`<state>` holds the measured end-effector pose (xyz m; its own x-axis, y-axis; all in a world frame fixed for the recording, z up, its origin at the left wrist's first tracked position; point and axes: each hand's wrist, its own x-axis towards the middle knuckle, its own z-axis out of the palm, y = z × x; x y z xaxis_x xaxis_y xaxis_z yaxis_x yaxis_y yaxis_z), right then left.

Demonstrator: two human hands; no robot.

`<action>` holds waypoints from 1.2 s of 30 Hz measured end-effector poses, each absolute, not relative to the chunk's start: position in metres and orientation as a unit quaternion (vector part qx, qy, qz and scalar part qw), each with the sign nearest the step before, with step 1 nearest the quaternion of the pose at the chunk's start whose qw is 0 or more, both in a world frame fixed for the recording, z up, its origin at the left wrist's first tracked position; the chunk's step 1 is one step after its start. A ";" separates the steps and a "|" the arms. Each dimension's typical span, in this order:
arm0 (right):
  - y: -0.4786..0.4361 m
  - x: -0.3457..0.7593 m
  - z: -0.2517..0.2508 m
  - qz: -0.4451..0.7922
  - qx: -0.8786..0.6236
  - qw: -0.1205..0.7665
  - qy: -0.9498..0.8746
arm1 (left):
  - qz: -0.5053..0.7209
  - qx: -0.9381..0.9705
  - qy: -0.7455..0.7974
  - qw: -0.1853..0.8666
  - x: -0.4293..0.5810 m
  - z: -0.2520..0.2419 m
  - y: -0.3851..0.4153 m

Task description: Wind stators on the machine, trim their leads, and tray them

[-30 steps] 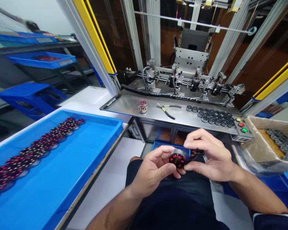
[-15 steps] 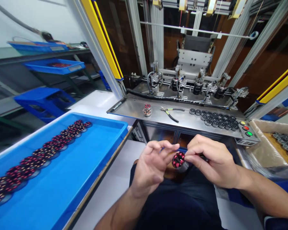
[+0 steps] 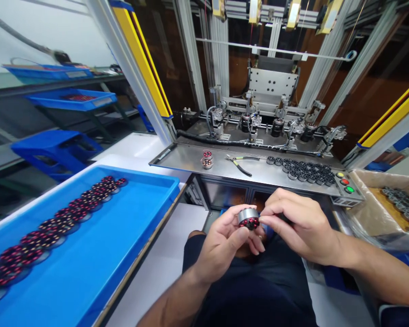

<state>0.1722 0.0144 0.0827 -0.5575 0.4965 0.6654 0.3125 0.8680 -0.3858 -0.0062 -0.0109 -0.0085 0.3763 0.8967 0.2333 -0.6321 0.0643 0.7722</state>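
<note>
Above my lap, my left hand (image 3: 229, 236) is closed around a motor stator (image 3: 248, 218), a silvery ring with red wire coils on its lower face. The stator is tilted, with its smooth metal side facing up. From the right, my right hand (image 3: 295, 225) pinches the stator's edge between thumb and forefinger; any wire end between those fingertips is too small to see. Beyond my hands, two wound stators (image 3: 207, 160) stand on the metal ledge (image 3: 187, 156). Beside them lie wire cutters (image 3: 241, 163) with black and yellow-green handles, jaws apart.
A blue tray (image 3: 122, 236) at left holds rows of wound stators (image 3: 51, 227). Several dark bare stators (image 3: 301, 170) cover the ledge's right part, near a button box (image 3: 344, 184). A lined carton (image 3: 378, 213) stands at right. The winding machine (image 3: 272, 109) rises behind the ledge.
The stator has been turned over so its metal side faces up and its coils face down toward me. My left hand, spread before, has closed around it. My right hand still pinches its edge.
</note>
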 end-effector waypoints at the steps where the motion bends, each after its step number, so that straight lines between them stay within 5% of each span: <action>1: 0.014 0.172 0.082 0.114 -0.239 0.413 -0.871 | 0.547 0.428 0.150 0.704 -0.007 -0.008 -0.012; 8: 0.015 0.169 0.084 0.180 -0.242 0.431 -0.851 | 0.633 0.378 0.088 0.669 -0.012 0.000 -0.010; 15: 0.017 0.175 0.090 0.196 -0.169 0.395 -0.882 | 0.363 0.410 0.048 0.836 -0.009 -0.007 0.000; 26: 0.013 0.172 0.085 0.153 -0.269 0.439 -0.844 | 0.642 0.342 0.076 0.682 -0.004 0.008 -0.007; 28: 0.015 0.172 0.084 0.181 -0.241 0.440 -0.846 | 0.608 0.337 0.073 0.715 -0.005 0.006 -0.002; 33: 0.018 0.174 0.086 0.197 -0.181 0.430 -0.862 | 0.303 0.387 0.041 0.870 -0.006 -0.006 0.006; 36: 0.016 0.176 0.088 0.171 -0.186 0.430 -0.867 | 0.348 0.395 0.056 0.848 -0.005 -0.005 0.002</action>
<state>0.1765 0.0161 0.0876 -0.5609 0.4698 0.6817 0.1747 0.8721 -0.4572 -0.0048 0.0023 -0.0046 0.7513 0.6349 0.1801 -0.5461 0.4448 0.7099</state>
